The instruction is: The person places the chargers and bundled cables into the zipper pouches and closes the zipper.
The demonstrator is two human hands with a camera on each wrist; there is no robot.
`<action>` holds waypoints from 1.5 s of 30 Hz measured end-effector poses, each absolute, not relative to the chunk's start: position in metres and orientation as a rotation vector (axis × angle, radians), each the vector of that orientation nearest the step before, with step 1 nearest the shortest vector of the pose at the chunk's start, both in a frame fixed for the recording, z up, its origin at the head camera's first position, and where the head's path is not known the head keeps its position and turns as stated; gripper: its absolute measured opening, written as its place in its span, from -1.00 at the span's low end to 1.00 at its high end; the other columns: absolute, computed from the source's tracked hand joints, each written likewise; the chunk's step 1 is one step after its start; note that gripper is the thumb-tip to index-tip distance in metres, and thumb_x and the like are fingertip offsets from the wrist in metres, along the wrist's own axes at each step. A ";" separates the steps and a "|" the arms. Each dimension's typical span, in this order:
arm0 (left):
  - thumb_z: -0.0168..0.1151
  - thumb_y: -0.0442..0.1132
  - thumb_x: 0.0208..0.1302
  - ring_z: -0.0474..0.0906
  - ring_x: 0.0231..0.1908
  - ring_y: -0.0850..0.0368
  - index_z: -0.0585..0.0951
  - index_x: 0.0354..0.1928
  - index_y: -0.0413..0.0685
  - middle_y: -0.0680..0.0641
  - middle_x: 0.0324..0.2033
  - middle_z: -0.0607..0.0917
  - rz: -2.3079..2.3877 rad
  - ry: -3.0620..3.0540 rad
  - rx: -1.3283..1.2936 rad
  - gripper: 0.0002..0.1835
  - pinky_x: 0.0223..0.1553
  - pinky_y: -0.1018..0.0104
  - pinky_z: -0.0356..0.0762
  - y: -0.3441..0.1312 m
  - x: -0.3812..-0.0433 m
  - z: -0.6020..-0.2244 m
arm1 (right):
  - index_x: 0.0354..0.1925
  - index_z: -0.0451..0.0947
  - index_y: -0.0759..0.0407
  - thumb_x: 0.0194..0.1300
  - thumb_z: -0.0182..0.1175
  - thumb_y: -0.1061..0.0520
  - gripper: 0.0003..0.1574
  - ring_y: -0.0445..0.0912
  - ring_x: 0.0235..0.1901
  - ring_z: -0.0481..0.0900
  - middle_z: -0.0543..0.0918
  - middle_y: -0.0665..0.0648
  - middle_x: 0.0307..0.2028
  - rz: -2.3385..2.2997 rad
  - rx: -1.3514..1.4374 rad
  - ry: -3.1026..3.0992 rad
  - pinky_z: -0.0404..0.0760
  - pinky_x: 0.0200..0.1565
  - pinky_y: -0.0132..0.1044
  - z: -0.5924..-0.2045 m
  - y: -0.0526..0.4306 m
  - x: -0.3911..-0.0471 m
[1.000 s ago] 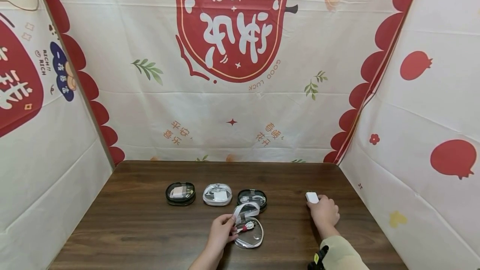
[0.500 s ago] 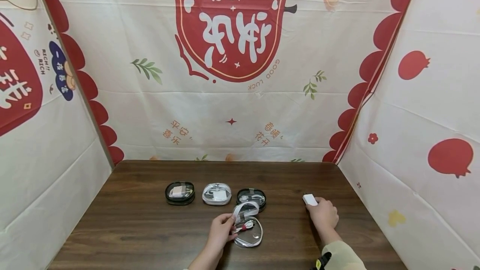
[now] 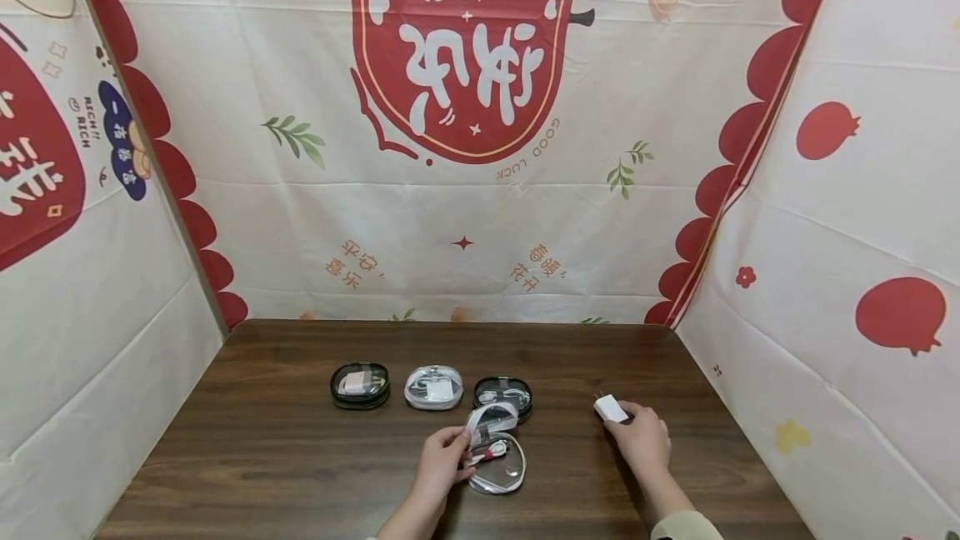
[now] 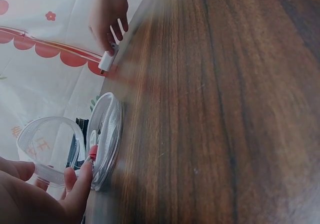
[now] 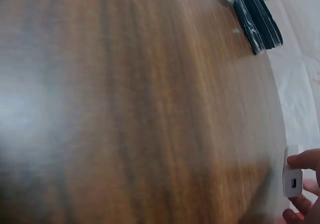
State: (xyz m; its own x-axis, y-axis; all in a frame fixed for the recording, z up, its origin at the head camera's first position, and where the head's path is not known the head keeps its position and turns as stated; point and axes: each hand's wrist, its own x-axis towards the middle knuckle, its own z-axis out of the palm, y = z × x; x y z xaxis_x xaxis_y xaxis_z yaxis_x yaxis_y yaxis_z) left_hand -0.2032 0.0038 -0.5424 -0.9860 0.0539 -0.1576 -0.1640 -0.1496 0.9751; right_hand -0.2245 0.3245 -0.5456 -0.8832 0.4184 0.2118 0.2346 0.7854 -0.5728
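My left hand grips the raised lid of a clear oval zip case with white trim. Inside the case lies a white cable with a red tie, which also shows by my fingertips in the left wrist view. To the right, my right hand pinches a white charger plug just above or on the table; which of these I cannot tell. Its prongs point away to the far left. In the right wrist view the USB port of the charger plug faces the camera.
Behind the unzipped case stand three zipped cases in a row: a black-trimmed one at left, a white-trimmed one, and another black-trimmed one close behind the raised lid. Printed cloth walls enclose the brown wooden table.
The right hand has moved slightly left and nearer with the charger plug, turning it so the prongs point more to the left. The left hand and the cases stay put.
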 end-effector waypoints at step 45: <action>0.08 -0.20 0.26 0.48 -0.41 0.11 0.48 -0.09 -0.41 -0.19 -0.34 0.53 2.270 1.930 -0.148 -0.64 -0.42 0.19 0.59 0.003 -0.203 -0.541 | -0.21 0.60 -0.10 -0.22 0.46 0.14 -0.51 -0.20 -0.15 0.44 0.54 -0.25 -0.29 1.201 0.180 -2.649 0.42 -0.12 -0.24 -0.528 0.251 -0.177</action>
State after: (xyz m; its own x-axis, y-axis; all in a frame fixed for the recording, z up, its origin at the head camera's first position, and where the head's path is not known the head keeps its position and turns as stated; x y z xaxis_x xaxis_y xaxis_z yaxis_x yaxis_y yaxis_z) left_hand -0.2027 0.0028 -0.5408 -0.9825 0.0563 -0.1775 -0.1843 -0.1558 0.9705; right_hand -0.1767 0.2515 -0.5278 -0.9666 -0.0179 0.2556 -0.2041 0.6572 -0.7256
